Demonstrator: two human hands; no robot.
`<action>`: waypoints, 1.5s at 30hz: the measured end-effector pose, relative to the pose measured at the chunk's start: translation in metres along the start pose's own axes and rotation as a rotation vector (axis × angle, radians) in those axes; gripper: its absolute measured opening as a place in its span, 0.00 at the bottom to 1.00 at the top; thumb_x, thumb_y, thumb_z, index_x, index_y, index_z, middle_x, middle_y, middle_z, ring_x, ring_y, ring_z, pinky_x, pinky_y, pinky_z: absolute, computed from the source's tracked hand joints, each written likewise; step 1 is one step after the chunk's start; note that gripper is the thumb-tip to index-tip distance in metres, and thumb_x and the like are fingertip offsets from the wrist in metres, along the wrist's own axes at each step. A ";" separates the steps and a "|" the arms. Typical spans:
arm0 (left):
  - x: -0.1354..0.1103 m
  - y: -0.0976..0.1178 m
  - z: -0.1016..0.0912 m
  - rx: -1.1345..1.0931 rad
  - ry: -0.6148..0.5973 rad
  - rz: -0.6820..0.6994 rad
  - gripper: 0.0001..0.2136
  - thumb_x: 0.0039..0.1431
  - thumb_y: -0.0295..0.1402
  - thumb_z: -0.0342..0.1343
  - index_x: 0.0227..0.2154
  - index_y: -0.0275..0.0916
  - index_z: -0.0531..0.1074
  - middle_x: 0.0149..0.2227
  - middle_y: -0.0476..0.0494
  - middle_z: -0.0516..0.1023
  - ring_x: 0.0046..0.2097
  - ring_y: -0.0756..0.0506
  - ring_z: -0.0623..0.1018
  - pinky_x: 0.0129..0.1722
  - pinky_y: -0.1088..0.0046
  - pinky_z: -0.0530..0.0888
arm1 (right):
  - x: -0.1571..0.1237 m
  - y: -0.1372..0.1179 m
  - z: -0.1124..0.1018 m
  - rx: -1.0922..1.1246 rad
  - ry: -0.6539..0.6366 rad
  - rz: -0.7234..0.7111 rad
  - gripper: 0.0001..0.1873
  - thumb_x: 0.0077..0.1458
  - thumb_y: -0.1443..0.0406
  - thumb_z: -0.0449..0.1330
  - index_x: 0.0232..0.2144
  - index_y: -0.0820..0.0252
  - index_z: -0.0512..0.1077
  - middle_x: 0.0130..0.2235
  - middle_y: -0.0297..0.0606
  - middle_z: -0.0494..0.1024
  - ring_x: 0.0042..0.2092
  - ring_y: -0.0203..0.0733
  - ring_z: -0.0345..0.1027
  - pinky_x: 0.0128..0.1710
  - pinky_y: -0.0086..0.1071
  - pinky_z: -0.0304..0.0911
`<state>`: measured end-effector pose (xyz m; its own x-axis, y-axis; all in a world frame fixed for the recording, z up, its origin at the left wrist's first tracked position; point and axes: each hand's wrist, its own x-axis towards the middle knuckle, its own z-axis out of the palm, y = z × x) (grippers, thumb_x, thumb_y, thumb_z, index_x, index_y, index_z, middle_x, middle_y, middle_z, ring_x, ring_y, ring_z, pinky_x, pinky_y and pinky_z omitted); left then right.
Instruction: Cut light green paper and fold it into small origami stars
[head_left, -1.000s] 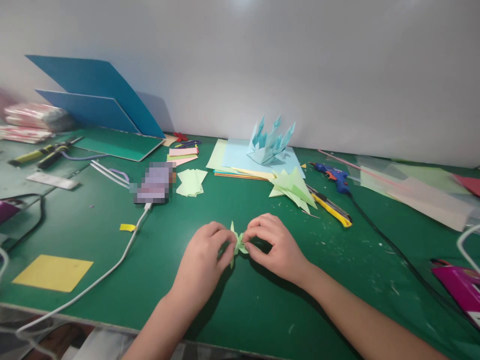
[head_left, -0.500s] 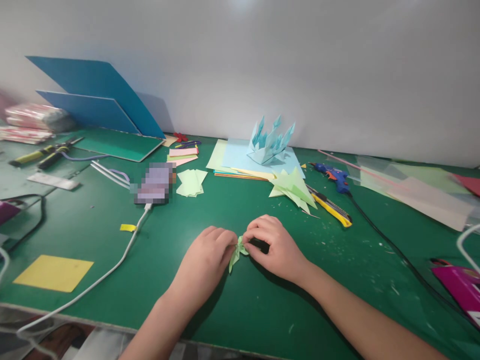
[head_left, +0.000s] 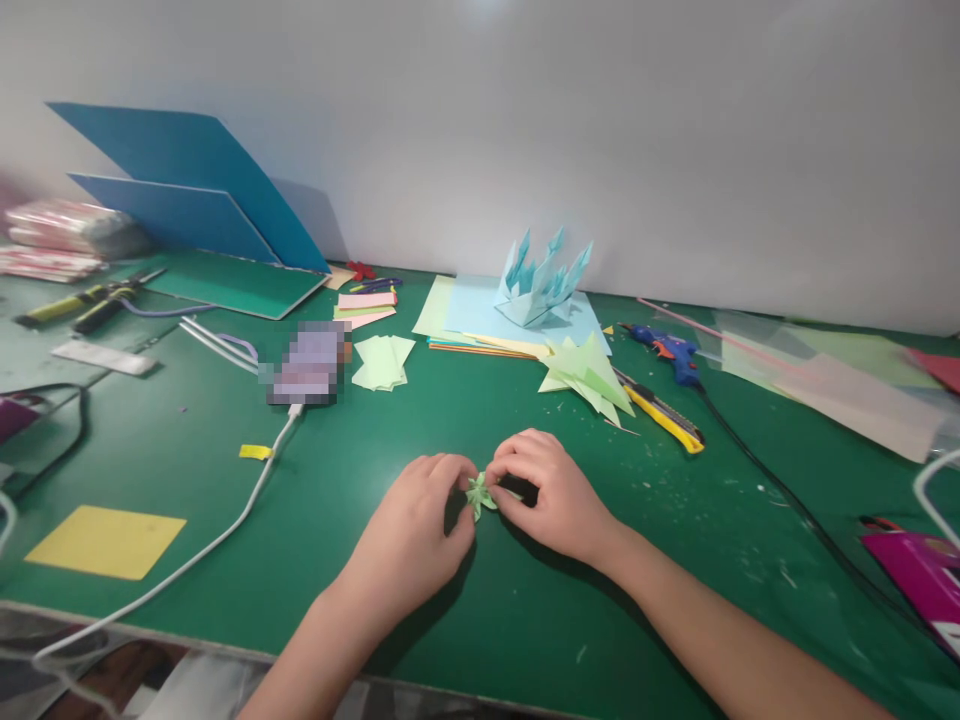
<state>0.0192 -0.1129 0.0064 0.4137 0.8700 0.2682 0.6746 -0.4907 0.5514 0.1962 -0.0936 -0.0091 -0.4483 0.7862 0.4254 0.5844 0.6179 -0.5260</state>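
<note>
A small light-green folded paper piece (head_left: 480, 495), star-like with several points, is between my hands just above or on the green table (head_left: 525, 620); I cannot tell which. My left hand (head_left: 424, 515) is at its left side, thumb and fingers curled round the edge. From the right, my right hand (head_left: 547, 490) pinches it between thumb and fingertips. Parts of the paper are hidden by the fingers of both hands.
Behind stand a blue folded-paper crown-like model (head_left: 540, 290), pale green paper pieces (head_left: 589, 370) and a yellow utility knife (head_left: 664, 418). A blue glue gun (head_left: 671, 352) lies right. Left are a blurred-out phone-like device (head_left: 311, 362), its white cable (head_left: 244, 510) and a yellow sheet (head_left: 105, 542).
My left thumb has moved down and away from the fingers. The green paper's long lower point no longer hangs down; its folds look more spread. My right hand has barely moved.
</note>
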 end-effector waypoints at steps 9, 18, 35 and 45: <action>0.005 -0.002 0.001 0.062 0.017 0.042 0.07 0.53 0.20 0.49 0.28 0.40 0.65 0.28 0.48 0.73 0.32 0.45 0.71 0.34 0.69 0.69 | 0.000 0.000 -0.001 0.021 -0.009 -0.022 0.06 0.51 0.72 0.58 0.27 0.57 0.70 0.30 0.35 0.74 0.36 0.41 0.64 0.39 0.38 0.56; 0.003 -0.003 0.001 0.079 0.002 0.030 0.06 0.55 0.22 0.52 0.27 0.38 0.69 0.28 0.47 0.76 0.32 0.45 0.71 0.34 0.68 0.68 | 0.000 0.000 -0.001 0.026 -0.047 -0.022 0.04 0.52 0.70 0.59 0.27 0.57 0.69 0.30 0.34 0.74 0.35 0.40 0.64 0.40 0.39 0.56; 0.009 0.001 0.007 0.198 -0.016 0.117 0.08 0.52 0.19 0.51 0.25 0.38 0.68 0.26 0.48 0.73 0.30 0.45 0.69 0.32 0.68 0.65 | 0.000 -0.003 -0.001 -0.058 -0.009 -0.063 0.04 0.48 0.71 0.55 0.24 0.58 0.65 0.30 0.35 0.71 0.36 0.40 0.62 0.41 0.38 0.53; 0.008 -0.002 0.016 0.071 0.086 0.134 0.09 0.49 0.18 0.48 0.27 0.40 0.62 0.26 0.50 0.70 0.29 0.47 0.67 0.33 0.70 0.67 | 0.000 -0.001 0.002 -0.039 -0.026 -0.052 0.06 0.47 0.72 0.54 0.22 0.58 0.62 0.25 0.32 0.68 0.32 0.38 0.60 0.37 0.35 0.52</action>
<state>0.0308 -0.1056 -0.0047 0.4508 0.7962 0.4036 0.6596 -0.6018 0.4503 0.1940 -0.0943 -0.0103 -0.4955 0.7537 0.4317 0.5860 0.6569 -0.4744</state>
